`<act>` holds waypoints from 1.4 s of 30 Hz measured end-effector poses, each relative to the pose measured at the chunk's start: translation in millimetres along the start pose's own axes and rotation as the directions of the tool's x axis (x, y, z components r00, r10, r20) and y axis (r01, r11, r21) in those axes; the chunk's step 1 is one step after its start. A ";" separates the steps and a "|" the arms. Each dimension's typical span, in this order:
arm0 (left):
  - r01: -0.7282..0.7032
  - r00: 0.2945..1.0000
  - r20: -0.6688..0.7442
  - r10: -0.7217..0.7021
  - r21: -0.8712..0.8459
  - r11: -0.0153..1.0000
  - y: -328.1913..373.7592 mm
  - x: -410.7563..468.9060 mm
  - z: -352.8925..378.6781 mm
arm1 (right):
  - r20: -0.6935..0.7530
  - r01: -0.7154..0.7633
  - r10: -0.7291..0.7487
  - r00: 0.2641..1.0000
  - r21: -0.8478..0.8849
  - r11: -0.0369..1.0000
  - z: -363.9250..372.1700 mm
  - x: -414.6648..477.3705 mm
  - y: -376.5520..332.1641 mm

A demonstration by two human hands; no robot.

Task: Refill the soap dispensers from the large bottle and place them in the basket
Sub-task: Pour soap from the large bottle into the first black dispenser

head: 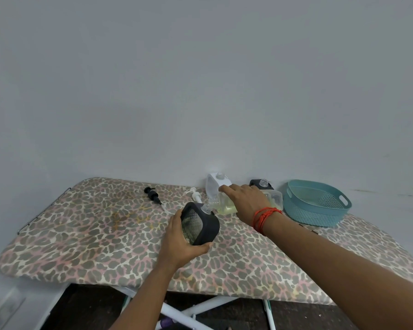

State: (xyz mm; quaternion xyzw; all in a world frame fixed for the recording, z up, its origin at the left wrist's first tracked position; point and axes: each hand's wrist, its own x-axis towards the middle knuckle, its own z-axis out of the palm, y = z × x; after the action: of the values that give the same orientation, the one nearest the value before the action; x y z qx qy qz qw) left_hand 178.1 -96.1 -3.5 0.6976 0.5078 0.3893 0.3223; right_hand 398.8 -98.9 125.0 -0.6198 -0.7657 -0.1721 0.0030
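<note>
The leopard-print ironing board [81,229] stands against a pale grey wall [200,79], its white legs showing beneath the near edge. Toward the far left of the cover lies a black pump head [153,194], on its side with its tube pointing to the right. Just right of it lies a white pump head [194,195], also detached.

The left hand [177,239] grips a black-framed soap dispenser [198,225], fingers and thumb curled round its lower end, and holds it tilted just above the cover. Its clear patterned face is turned to the camera and its open neck points up and to the right. That neck meets the mouth of the large bottle [225,206], a clear container tipped nearly flat, with pale yellow liquid pooled along its lower side (the far end looks clear). The right hand [246,202] holds the bottle from above, the fingers wrapped over its top. A red thread [264,217] is wound several times round that wrist.

Behind the bottle, near the wall, a white soap dispenser [212,186] stands with its neck open. To its right a second black dispenser [260,184] stands likewise uncapped, partly hidden by the hand and bottle. Furthest right, a teal perforated basket [315,213] with cut-out handles sits on the board, well apart from the dispenser in hand.
</note>
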 end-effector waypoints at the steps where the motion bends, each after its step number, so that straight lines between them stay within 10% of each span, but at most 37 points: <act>1: 0.004 1.000 0.001 -0.004 0.002 1.000 0.1 -0.2 -0.2 | 0.000 0.000 0.000 1.000 0.000 1.000 0.1 -0.1 0.1; 42: -0.006 1.000 -0.003 0.006 -0.004 1.000 0.6 -0.3 0.4 | 0.003 -0.009 0.009 1.000 -0.011 1.000 -0.4 0.3 -1.0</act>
State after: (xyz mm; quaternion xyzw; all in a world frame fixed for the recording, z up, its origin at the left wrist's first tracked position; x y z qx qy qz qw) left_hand 178.7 -96.6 -3.2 0.6979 0.5054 0.3925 0.3216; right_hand 397.7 -98.9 125.2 -0.6235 -0.7618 -0.1756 -0.0008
